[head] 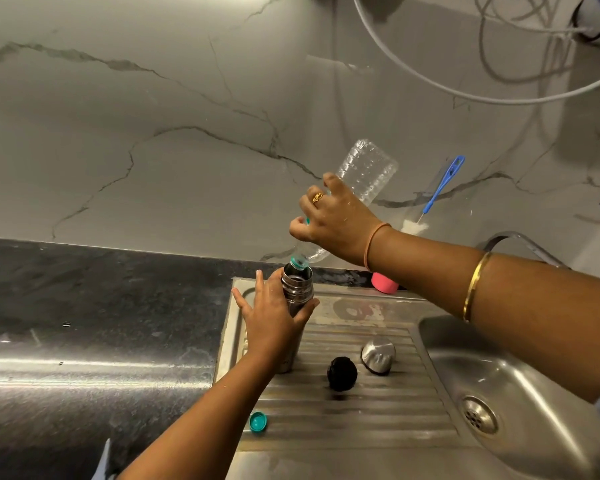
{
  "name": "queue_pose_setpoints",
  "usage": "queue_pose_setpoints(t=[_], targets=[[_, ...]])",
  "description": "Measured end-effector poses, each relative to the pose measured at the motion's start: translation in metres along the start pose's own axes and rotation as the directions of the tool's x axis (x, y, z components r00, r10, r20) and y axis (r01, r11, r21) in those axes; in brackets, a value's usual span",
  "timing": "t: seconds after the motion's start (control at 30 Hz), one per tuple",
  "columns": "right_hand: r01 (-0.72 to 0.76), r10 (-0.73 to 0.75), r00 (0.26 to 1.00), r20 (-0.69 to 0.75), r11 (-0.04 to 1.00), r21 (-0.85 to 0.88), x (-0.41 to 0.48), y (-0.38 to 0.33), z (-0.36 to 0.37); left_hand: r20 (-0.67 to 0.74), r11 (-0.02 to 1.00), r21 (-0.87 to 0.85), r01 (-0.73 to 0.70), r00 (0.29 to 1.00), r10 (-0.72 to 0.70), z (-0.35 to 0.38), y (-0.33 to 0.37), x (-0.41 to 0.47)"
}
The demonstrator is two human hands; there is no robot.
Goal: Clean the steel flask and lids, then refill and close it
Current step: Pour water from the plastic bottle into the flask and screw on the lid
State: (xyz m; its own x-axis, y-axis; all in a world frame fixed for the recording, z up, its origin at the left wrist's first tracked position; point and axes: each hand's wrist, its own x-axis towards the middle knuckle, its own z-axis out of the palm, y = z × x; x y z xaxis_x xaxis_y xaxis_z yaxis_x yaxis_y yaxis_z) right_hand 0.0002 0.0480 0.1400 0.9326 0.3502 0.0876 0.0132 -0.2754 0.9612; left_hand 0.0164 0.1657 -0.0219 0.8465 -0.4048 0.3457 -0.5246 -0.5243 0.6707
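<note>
Gripping the upright flask [297, 285], the left hand [274, 320] curls round it — the right hand [336, 226] grasps a tipped bottle [368, 171], apparently empty, mouth at the flask's opening.

Your left hand [274, 315] grips the steel flask [296, 299] on the drainboard [361, 403]; your right hand [336, 225] tips the plastic bottle [364, 171] into its mouth.

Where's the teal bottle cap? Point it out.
Head view: the teal cap lies on the draining board's left edge, beside the left forearm, left of the black lid.
</note>
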Motion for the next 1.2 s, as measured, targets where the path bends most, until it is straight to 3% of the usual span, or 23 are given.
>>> queue_pose_setpoints(t=[0.5,0.57,0.7,0.9,1.07,1.2], targets=[[-0.120,0.123,0.988,-0.089,0.992,0.034,-0.003,0.000,0.000,0.014,1.000,-0.014,0.003,1.000,-0.003,0.000,0.000,-0.001],[-0.153,0.157,0.984,-0.078,0.987,0.054,-0.002,0.005,0.000,0.017,1.000,-0.020,0.006,1.000,-0.006,0.000,-0.001,-0.001],[-0.052,0.052,0.999,-0.006,0.998,0.036,-0.010,-0.015,0.004,0.012,1.000,-0.007,0.000,1.000,0.000,0.000,0.000,-0.001],[-0.223,0.224,0.975,-0.003,0.972,0.073,0.000,0.014,-0.009,0.009,0.999,-0.035,0.002,1.000,-0.001,-0.001,0.000,-0.001],[-0.097,0.090,0.993,0.076,0.992,0.085,-0.014,-0.021,-0.004,0.003,1.000,-0.017,-0.003,1.000,0.004,0.000,0.000,-0.001],[-0.164,0.162,0.986,0.038,0.986,0.044,-0.005,0.003,-0.011,-0.005,1.000,-0.027,-0.005,1.000,0.004,0.001,-0.001,-0.001]])
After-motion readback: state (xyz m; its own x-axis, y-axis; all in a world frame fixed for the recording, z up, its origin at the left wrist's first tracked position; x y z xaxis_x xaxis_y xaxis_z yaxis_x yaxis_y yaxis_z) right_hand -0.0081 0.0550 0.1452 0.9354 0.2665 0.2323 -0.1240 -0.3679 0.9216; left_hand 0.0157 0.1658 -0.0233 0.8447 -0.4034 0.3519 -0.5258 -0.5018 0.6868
